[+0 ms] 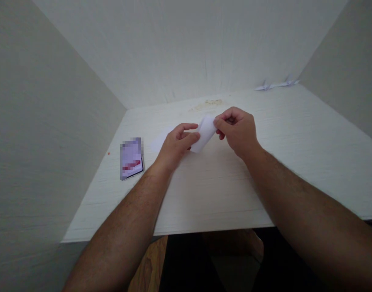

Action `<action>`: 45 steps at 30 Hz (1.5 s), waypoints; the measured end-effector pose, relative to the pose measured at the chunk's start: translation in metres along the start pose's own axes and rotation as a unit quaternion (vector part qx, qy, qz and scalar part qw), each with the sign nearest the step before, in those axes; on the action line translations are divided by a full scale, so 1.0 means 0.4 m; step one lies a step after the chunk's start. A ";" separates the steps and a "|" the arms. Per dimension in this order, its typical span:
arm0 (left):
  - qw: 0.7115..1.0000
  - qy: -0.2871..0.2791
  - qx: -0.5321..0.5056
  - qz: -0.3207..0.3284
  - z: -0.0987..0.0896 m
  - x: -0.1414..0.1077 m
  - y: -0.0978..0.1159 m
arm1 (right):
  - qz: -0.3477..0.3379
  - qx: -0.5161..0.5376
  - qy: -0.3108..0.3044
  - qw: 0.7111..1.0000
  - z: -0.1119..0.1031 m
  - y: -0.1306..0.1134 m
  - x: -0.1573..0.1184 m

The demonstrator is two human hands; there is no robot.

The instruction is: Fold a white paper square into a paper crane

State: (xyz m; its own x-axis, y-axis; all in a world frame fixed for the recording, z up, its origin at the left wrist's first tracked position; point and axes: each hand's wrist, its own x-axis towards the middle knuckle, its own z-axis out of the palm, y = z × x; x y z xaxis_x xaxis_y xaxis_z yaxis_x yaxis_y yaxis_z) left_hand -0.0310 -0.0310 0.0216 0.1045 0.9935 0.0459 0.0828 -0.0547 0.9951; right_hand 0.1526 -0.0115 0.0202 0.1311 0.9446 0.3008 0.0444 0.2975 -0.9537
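A small white piece of paper (205,134), which looks folded, is held above the table between my two hands. My left hand (180,142) grips its lower left part between thumb and fingers. At its upper right edge, my right hand (236,129) pinches the paper with thumb and forefinger, the other fingers curled. Another white sheet (158,141) lies flat on the table, partly hidden behind my left hand.
The white table (216,202) has walls on three sides. A phone (131,159) lies at the left, near a tiny orange bit (108,153). Folded white paper pieces (277,85) rest along the back right edge. Yellowish marks (214,102) show near the back wall.
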 end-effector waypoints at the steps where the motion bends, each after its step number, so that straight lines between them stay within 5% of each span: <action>1: 1.000 -0.005 -0.025 -0.003 -0.002 0.001 -0.001 | 0.005 0.017 0.017 1.000 0.000 0.003 0.003; 8: 0.986 -0.007 -0.124 0.108 0.007 0.009 -0.013 | 0.035 0.087 0.044 0.995 0.005 0.007 0.001; 14: 0.981 0.108 -0.138 0.086 0.011 0.008 -0.002 | 0.056 0.100 -0.009 0.993 0.007 0.000 -0.010; 23: 0.976 0.181 -0.056 0.107 0.010 -0.002 0.021 | 0.053 0.058 -0.069 0.995 -0.003 0.013 -0.015; 32: 0.982 0.148 0.003 0.119 0.013 -0.010 0.018 | 0.028 0.058 -0.080 0.995 -0.005 0.014 -0.013; 39: 0.976 0.177 -0.079 0.104 0.028 -0.011 0.033 | 0.033 -0.005 -0.099 0.995 -0.007 0.008 -0.020; 45: 0.984 0.135 0.007 0.117 0.022 -0.012 0.017 | 0.031 -0.004 -0.119 0.992 -0.002 -0.002 -0.027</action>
State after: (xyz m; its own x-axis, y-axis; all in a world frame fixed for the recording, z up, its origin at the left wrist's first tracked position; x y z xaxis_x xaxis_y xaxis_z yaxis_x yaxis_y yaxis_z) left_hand -0.0222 -0.0371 0.0274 -0.1448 0.9437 0.2975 0.1019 -0.2848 0.9531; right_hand 0.1520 -0.0220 0.0178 -0.1032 0.9674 0.2312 0.0513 0.2373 -0.9701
